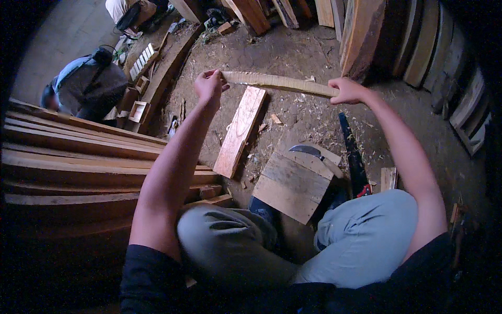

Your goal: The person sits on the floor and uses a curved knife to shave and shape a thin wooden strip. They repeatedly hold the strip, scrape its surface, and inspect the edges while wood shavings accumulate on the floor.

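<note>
Out in front of me, a long pale wooden strip [282, 82] is stretched between my hands, bowed slightly and rough on its surface. My left hand [209, 87] pinches its left end between thumb and fingers. Around the right end, my right hand [346, 91] is closed. Below the strip, a curved-blade knife [308, 150] with a pale handle lies on a square wooden block [290, 180] between my feet. A dark saw [353, 152] with a red-and-black handle is to its right. A reddish plank [240, 132] lies on the ground to the left.
Stacked long timbers [78, 170] fill the left side. Thick slabs [366, 36] lean upright at the back right. Wood shavings [308, 118] litter the dirt floor. Another person [91, 86] crouches at the far left beside small wooden boxes [138, 111]; someone else [130, 13] is behind.
</note>
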The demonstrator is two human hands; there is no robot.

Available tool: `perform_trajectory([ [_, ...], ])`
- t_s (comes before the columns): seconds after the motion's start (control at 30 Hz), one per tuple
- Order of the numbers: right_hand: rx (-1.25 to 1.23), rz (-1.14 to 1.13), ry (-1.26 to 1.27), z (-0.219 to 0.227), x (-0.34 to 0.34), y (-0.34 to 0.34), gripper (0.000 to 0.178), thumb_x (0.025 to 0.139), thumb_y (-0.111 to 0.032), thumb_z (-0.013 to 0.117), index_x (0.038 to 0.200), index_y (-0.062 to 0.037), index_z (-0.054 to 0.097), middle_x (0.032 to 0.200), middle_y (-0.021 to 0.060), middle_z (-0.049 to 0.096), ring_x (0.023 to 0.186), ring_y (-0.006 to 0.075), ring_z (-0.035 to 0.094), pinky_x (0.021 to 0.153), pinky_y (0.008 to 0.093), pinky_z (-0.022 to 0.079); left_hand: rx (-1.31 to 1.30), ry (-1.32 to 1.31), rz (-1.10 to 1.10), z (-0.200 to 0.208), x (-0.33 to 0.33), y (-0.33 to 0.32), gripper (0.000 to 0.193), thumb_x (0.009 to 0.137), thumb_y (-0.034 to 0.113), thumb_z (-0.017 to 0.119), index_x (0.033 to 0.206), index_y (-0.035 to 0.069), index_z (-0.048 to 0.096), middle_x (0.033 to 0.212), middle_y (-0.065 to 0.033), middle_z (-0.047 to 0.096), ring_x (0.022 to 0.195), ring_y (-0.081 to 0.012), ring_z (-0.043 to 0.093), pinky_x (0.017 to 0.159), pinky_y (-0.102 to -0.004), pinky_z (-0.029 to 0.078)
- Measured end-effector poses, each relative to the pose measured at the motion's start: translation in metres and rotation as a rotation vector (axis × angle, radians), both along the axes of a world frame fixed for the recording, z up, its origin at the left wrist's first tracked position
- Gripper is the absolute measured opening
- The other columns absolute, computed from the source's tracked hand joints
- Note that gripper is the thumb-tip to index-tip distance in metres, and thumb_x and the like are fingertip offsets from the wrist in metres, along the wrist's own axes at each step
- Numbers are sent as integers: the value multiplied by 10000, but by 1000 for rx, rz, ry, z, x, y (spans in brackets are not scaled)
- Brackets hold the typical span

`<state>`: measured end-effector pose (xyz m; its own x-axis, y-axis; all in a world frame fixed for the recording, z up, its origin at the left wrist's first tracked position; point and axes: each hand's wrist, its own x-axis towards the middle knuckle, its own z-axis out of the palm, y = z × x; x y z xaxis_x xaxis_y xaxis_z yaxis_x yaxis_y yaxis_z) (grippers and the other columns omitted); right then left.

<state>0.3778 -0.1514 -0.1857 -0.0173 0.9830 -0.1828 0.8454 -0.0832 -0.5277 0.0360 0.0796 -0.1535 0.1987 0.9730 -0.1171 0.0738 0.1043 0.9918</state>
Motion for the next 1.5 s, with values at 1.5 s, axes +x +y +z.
perform_trajectory([
  [1.5,-111,-95,-375,-23,-24,-5,399,599,-281,779,933,-96,663,864,133,674,827,316,648,723,418,504,450,791,-269,-29,-13,9,316,814,214,590,1056,18,643,912,-120,691,641,-174,675,553,-294,525],
])
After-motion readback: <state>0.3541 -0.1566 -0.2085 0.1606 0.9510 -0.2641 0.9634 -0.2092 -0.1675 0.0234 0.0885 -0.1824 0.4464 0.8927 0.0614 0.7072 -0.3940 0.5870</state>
